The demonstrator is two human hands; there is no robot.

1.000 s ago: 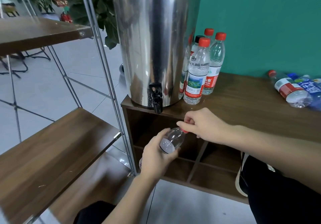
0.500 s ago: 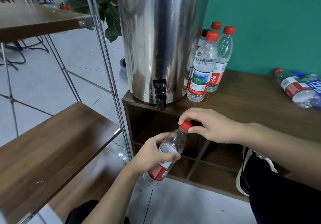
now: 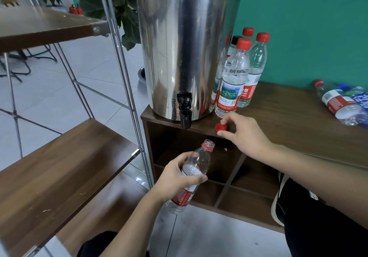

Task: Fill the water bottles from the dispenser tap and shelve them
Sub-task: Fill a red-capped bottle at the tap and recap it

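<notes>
Nearest the camera, a person's left hand [image 3: 175, 179] grasps an uncapped, empty-looking water bottle [image 3: 192, 174] around its label, the bottle tilted so its long axis runs up and to the right, open mouth leading. Just beyond, the right hand [image 3: 244, 134] rests at the front edge of the wooden cabinet top [image 3: 298, 121], its fingertips loosely at the red cap [image 3: 220, 126] lying there; whether they still pinch it cannot be told. Above the bottle's mouth and slightly to its left hangs the black tap [image 3: 184, 109] of the steel dispenser [image 3: 187, 47], apart from the bottle, with clear air between. The left hand is the nearer to the spout, so the fill likely turns on raising and righting the bottle beneath it. Farther back, capped bottles [image 3: 237, 73] stand beside the dispenser.
</notes>
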